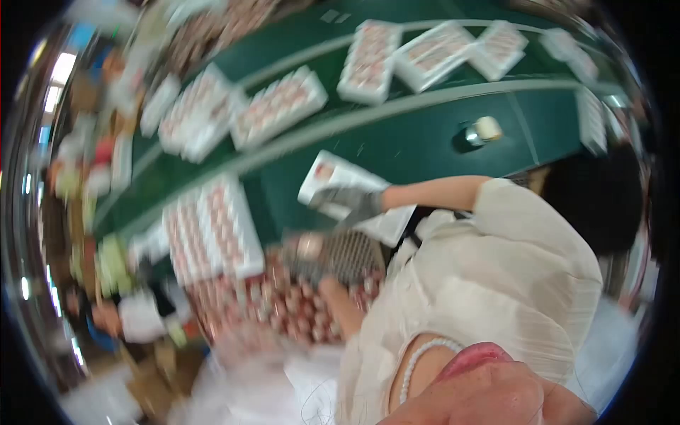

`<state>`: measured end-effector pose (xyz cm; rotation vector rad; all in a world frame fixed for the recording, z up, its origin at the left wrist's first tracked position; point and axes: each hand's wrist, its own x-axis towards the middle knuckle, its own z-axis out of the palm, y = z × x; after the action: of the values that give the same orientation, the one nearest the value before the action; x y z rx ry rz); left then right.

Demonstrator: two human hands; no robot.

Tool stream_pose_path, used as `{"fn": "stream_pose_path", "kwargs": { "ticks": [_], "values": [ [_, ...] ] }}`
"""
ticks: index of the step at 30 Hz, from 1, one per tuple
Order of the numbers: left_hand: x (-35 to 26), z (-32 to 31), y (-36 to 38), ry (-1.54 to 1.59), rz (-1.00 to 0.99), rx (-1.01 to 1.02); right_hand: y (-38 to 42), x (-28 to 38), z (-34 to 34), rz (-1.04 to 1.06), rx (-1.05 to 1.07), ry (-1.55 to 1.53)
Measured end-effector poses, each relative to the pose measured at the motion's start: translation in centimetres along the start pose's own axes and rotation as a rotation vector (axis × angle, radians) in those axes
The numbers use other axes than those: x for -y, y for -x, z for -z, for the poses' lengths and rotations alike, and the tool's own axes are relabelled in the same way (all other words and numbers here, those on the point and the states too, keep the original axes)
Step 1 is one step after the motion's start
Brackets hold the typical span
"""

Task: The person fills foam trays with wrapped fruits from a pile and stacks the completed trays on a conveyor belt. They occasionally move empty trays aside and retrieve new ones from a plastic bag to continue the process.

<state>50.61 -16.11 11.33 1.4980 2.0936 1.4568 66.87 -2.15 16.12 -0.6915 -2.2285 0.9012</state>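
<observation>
Blurred by motion, my left hand (308,267) in a grey glove is closed on a round pinkish thing (309,246), whose kind I cannot make out. It is above a heap of similar round reddish pieces (283,304), beside a grey mesh basket (354,255). My right hand (350,203), also gloved, lies over a white tray (386,225) at the green table's near edge. Its fingers are smeared, so their grip does not show. A reddish round piece (324,171) sits in the tray's far end.
A large filled white tray (248,241) stands left of my hands. Several more filled trays (370,60) line the green table (418,152) farther back. A small jar-like container (471,136) with a pale top stands to the right. Another person (145,312) is at the left.
</observation>
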Motion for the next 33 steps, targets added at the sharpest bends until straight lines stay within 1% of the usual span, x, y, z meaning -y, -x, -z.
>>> {"fn": "stream_pose_path", "kwargs": {
  "ticks": [1, 2, 3, 4, 5, 6, 7, 8, 10, 11, 12, 13, 14, 16, 17, 18, 19, 20, 21, 22, 23, 24, 25, 26, 27, 28, 29, 30, 31, 32, 33],
  "values": [
    [-0.3, -1.6, -1.5, -0.107, -0.149, 0.002, 0.3, 1.3, 1.2, -0.02, 0.043, -0.122],
    [-0.5, -3.7, -3.2, -0.165, -0.252, 0.005, 0.3, 2.1, 1.7, -0.135, 0.125, -0.151],
    [-0.5, -5.6, -4.7, -0.156, -0.272, 0.01, 2.2, -0.8, -1.1, -0.223, 0.016, -0.344],
    [-0.5, -6.7, -6.0, -0.113, -0.247, 0.02, 2.8, -1.7, -1.7, -0.222, -0.04, -0.515],
    [-1.5, -8.4, -5.7, 0.175, 0.115, -0.084, 3.8, -2.2, -2.4, -0.248, -0.116, -0.672],
    [-2.4, -9.2, -5.1, 0.325, 0.237, -0.054, 4.5, -1.3, -1.9, -0.3, -0.066, -0.538],
    [-2.9, -9.7, -6.2, 0.51, 0.338, -0.013, 3.8, -1.2, -0.9, -0.345, -0.04, -0.372],
    [-3.1, -9.0, -6.9, 0.513, 0.354, -0.031, 4.1, -2.6, -1.5, -0.375, -0.034, -0.36],
    [-3.3, -7.8, -7.4, 0.791, 0.669, 0.333, 4.1, -3.2, -1.1, -0.359, 0.001, -0.308],
    [-3.1, -7.9, -7.3, 0.795, 0.67, 0.324, 4.0, -3.5, -0.9, -0.334, 0.016, -0.254],
    [-2.9, -8.0, -7.0, 0.784, 0.699, 0.262, 3.6, -3.0, -0.4, -0.38, 0.031, -0.27],
    [-2.6, -8.1, -6.8, 0.773, 0.726, 0.2, 3.4, -2.4, 0.1, -0.374, 0.04, -0.269],
    [-2.4, -8.4, -6.7, 0.779, 0.726, 0.189, 3.2, -1.9, 0.6, -0.374, 0.027, -0.287],
    [-2.2, -8.7, -6.3, 0.601, 0.644, 0.054, 2.3, -1.2, 1.3, -0.368, 0.026, -0.311],
    [-2.0, -8.9, -6.3, 0.599, 0.646, 0.041, 1.7, -1.0, 1.6, -0.186, 0.021, -0.091],
    [-1.5, -9.3, -6.5, 0.665, 0.695, 0.002, 1.1, -0.9, 1.7, 0.0, 0.01, 0.128],
    [-0.8, -10.0, -6.9, 0.731, 0.743, -0.034, 0.5, -1.6, 1.6, 0.008, 0.013, 0.125],
    [1.5, -11.5, -7.1, 0.687, 0.649, -0.032, -0.4, -2.7, 1.3, 0.095, 0.072, 0.196],
    [1.6, -12.0, -7.9, 0.686, 0.646, -0.039, -1.3, -3.5, 1.3, 0.184, 0.131, 0.267],
    [1.5, -12.3, -8.9, 0.493, 0.516, -0.124, -2.8, -3.4, 1.7, 0.266, 0.104, 0.261],
    [1.4, -12.5, -9.6, 0.299, 0.386, -0.205, -3.8, -3.4, 1.4, 0.274, 0.103, 0.26],
    [0.7, -12.4, -10.4, 0.284, 0.436, -0.261, -4.4, -3.5, 1.0, 0.11, 0.141, 0.204],
    [0.8, -12.4, -10.6, 0.285, 0.434, -0.259, -4.7, -4.2, 0.6, -0.055, 0.177, 0.15],
    [0.9, -12.6, -11.0, 0.206, 0.5, -0.186, -4.8, -5.4, -0.5, -0.106, 0.148, 0.246],
    [0.6, -12.3, -11.5, 0.126, 0.567, -0.115, -4.7, -5.7, -0.9, -0.103, 0.146, 0.249],
    [-0.5, -11.6, -11.2, 0.202, 0.598, -0.043, -4.6, -6.0, -1.2, -0.173, 0.139, 0.248],
    [-0.3, -11.7, -10.9, 0.203, 0.599, -0.046, -4.5, -6.4, -1.5, -0.246, 0.133, 0.244],
    [0.2, -11.9, -10.3, 0.021, 0.419, -0.049, -4.5, -7.0, -1.8, -0.208, 0.076, 0.241],
    [-0.2, -11.5, -9.5, -0.162, 0.237, -0.043, -4.8, -6.3, -1.4, -0.22, 0.08, 0.234],
    [-0.7, -11.1, -9.2, -0.04, 0.303, -0.034, -5.3, -5.8, -0.6, -0.276, 0.179, 0.184],
    [0.0, -11.5, -9.2, -0.039, 0.301, -0.029, -6.2, -5.3, -0.1, -0.323, 0.273, 0.141]
  ]
}}
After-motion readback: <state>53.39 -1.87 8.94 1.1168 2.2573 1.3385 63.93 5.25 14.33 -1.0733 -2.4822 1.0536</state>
